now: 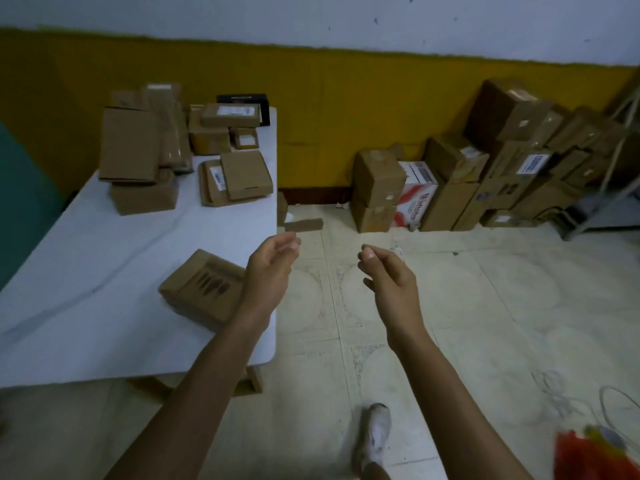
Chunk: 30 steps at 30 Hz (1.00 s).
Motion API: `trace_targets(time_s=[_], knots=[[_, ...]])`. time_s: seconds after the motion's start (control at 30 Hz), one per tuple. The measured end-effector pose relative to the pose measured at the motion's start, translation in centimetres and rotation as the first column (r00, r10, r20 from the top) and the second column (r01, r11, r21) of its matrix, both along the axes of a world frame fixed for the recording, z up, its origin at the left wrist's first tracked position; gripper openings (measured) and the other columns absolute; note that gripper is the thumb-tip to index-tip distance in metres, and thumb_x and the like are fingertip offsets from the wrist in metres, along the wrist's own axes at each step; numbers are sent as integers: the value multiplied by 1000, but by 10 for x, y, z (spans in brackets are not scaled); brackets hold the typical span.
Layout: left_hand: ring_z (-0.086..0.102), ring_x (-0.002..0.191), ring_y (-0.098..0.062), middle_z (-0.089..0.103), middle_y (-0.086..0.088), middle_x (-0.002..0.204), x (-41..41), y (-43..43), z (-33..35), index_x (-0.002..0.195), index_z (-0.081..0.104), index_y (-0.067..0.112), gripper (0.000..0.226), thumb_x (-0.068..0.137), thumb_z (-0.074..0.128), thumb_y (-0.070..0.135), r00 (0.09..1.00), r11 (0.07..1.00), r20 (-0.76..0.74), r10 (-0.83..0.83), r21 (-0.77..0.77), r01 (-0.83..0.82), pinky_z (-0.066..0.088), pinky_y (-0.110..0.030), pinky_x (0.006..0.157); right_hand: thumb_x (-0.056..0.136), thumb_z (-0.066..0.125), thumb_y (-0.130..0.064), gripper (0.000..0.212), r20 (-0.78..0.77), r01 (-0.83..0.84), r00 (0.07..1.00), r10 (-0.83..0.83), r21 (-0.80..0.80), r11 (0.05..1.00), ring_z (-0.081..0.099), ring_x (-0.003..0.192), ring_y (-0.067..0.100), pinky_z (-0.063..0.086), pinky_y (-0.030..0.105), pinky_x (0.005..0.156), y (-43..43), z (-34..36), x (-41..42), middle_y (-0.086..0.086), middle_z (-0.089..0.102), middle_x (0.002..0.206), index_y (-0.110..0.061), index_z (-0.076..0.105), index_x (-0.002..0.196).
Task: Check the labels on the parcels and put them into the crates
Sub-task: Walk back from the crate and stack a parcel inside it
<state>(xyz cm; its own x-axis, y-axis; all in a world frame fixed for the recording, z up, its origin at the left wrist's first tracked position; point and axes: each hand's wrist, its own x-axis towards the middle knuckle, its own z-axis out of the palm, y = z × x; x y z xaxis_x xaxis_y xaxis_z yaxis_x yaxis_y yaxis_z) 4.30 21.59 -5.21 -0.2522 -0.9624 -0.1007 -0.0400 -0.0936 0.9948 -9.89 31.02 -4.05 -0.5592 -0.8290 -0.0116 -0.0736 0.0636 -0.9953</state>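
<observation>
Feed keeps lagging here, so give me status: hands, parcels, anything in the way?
Left hand and right hand empty, half curled, out over the floor. Nearest parcel flat on table, by left forearm. No crate in view.

Parcel labels point(217, 175) at upper left are too blurred to read. A red-and-yellow object point(597, 455) is cut off at the lower right corner. The left forearm point(239, 327) hides part of 1 cardboard parcel point(202, 284).
</observation>
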Motion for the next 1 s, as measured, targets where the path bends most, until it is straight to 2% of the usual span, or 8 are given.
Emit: trace_targets(time_s=[0.17,0.3,0.4,0.53,0.67,0.77,0.9,1.0], knots=[[58,111,-13,64,7,116,-95,-46,3,109,54,35,18,94,55,24,994,995,-32,101,19,-100,46,-30,92,93,52,-44,51,23,-138,990,138,20,990,51,119,8,42,21,93,-64,3,-91,-18,50,121,-30,42,141],[61,106,-11,64,6,115,-159,-75,15,118,50,31,25,94,55,24,985,986,-55,163,29,-162,46,-29,91,81,53,-60,72,21,-235,972,235,14,972,42,120,1,38,24,95,-112,13,-165,-23,40,131,-37,32,146],[61,106,-12,62,2,119,-184,-101,20,105,54,37,16,95,53,25,980,981,-42,193,22,-193,46,-28,91,83,55,-56,68,64,-266,962,265,10,964,43,127,7,40,32,102,-153,18,-204,-13,40,145,-34,37,144],[61,102,-9,64,5,112,-199,-142,18,108,59,31,17,95,53,22,952,953,-41,302,36,-301,48,-22,83,88,55,-48,55,59,-337,940,335,32,941,48,128,14,41,39,107,-207,11,-229,-12,48,134,-30,45,139],[62,98,-6,65,5,108,-207,-193,3,113,59,24,20,94,55,23,933,933,-42,356,71,-353,48,-28,88,94,54,-39,43,78,-413,909,409,37,910,53,121,12,44,34,103,-270,-1,-232,-17,55,119,-26,51,134],[62,98,-6,65,5,106,-209,-249,-15,114,58,22,20,95,53,20,910,910,-70,409,98,-402,47,-27,88,92,55,-41,41,32,-470,883,468,55,881,54,118,10,46,34,102,-327,-6,-232,-10,57,124,-26,54,130],[62,96,-9,66,4,104,-209,-338,-28,111,58,23,16,96,52,20,882,885,-105,460,140,-444,47,-27,84,93,54,-41,14,5,-530,848,531,63,846,58,106,0,48,18,82,-419,-8,-233,-20,59,113,-44,55,107],[63,95,-5,67,6,102,-195,-396,-23,110,61,23,16,95,54,23,857,861,-93,507,85,-501,48,-21,77,88,54,-49,22,-1,-564,824,567,90,821,57,111,6,47,20,79,-489,0,-221,-14,59,119,-43,54,109]])
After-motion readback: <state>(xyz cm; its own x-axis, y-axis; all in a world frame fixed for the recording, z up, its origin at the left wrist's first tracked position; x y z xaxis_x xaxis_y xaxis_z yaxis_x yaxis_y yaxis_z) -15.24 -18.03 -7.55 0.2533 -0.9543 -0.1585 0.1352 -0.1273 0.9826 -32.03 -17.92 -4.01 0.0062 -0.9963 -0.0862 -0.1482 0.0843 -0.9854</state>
